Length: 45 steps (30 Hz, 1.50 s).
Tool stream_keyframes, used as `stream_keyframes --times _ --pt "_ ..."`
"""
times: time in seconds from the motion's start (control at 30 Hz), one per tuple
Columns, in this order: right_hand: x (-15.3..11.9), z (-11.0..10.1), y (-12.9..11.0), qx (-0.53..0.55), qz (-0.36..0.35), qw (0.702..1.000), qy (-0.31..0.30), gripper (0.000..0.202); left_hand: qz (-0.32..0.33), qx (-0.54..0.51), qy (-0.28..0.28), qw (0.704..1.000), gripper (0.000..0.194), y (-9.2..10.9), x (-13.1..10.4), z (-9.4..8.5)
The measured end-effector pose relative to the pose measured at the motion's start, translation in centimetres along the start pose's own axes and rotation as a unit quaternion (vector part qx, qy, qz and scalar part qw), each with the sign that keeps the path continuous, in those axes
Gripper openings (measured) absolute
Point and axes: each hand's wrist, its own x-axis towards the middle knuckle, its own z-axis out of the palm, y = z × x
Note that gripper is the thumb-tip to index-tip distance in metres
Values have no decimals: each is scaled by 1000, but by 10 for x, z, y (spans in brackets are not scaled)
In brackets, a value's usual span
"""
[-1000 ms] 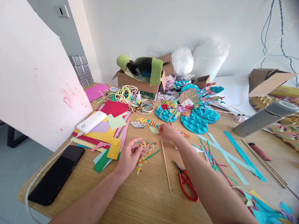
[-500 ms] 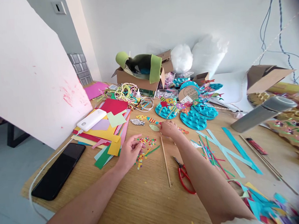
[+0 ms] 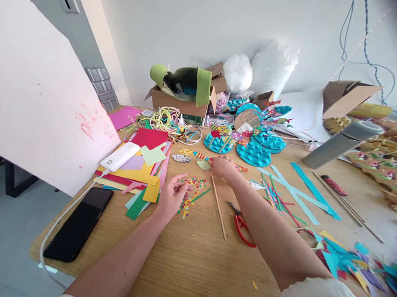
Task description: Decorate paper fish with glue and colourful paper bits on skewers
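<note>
My left hand (image 3: 172, 198) is beside a scatter of small coloured paper bits (image 3: 194, 183), its thumb and fingertips pressed together; anything between them is too small to name. Farther right, my right hand (image 3: 222, 167) reaches down at the paper fish, fingers curled and mostly hidden by its back. Next to it lie a pale green paper fish (image 3: 203, 165), a striped fish (image 3: 200, 155), a yellow fish (image 3: 185, 152) and a grey-white fish (image 3: 181, 158). A wooden stick (image 3: 219, 210) and red-handled scissors (image 3: 241, 229) rest nearer to me.
On the left are a black phone (image 3: 78, 224), a white power bank (image 3: 120, 156) and coloured paper sheets (image 3: 150, 138). Blue textured discs (image 3: 254, 154) stand behind my right hand. To the right are a grey bottle (image 3: 342, 144), blue strips (image 3: 315, 190) and paper scraps (image 3: 346, 253).
The view has shifted slightly. Both hands keep nearly the same places over the table, and the white glue bottle tip beside my right forearm shows more.
</note>
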Motion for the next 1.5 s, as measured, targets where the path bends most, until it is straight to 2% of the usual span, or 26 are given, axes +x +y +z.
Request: stream_keyframes --times 0.17,0.23,0.33,0.43,0.53,0.63,0.73,0.87,0.97,1.03,1.07,1.13,1.17,1.27,1.33,1.43,1.5 --pt "-9 -4 -2 36 -2 999 31 29 7 9 -3 1000 53 -2 2 -2" --pt "-18 -11 -4 60 -7 997 47 25 29 19 0 999 50 -4 2 -3" --pt "-40 -23 -8 104 -29 992 62 19 79 51 31 995 47 -6 5 -4" --pt "-69 -31 -13 158 -74 983 55 13 102 63 62 991 56 -10 8 -4" --pt "-93 -27 -15 215 -106 970 34 8 89 12 43 995 67 -13 11 -3" --pt "-107 -14 -14 300 -125 945 17 5 62 -37 -3 997 68 -13 11 -3" --pt "-114 -1 -9 376 -136 917 -2 5 48 -42 -28 998 65 -9 7 -1" --pt "-120 9 -1 514 -136 847 -30 11 39 -48 -50 997 60 -4 2 1" --pt "-128 12 6 595 -140 789 -52 20 29 -39 -99 994 58 -1 -3 2" --pt "-134 14 10 623 -136 769 -48 24 26 -19 -135 990 56 0 -6 3" --pt "-137 15 12 625 -132 768 -39 24 27 -4 -150 988 55 1 -7 4" --pt "-142 17 15 601 -122 790 -17 21 36 40 -169 984 53 0 -9 5" --pt "-145 18 17 570 -111 814 -3 17 46 66 -173 982 53 0 -10 6" --pt "-154 21 23 374 -62 924 47 8 75 135 -181 971 51 0 -12 8" --pt "-160 22 28 207 -31 977 49 9 87 163 -186 965 49 0 -14 9" --pt "-169 24 32 51 2 999 9 8 99 195 -188 958 47 1 -16 10" --pt "-173 26 30 10 23 999 30 11 100 210 -185 955 47 0 -17 11"
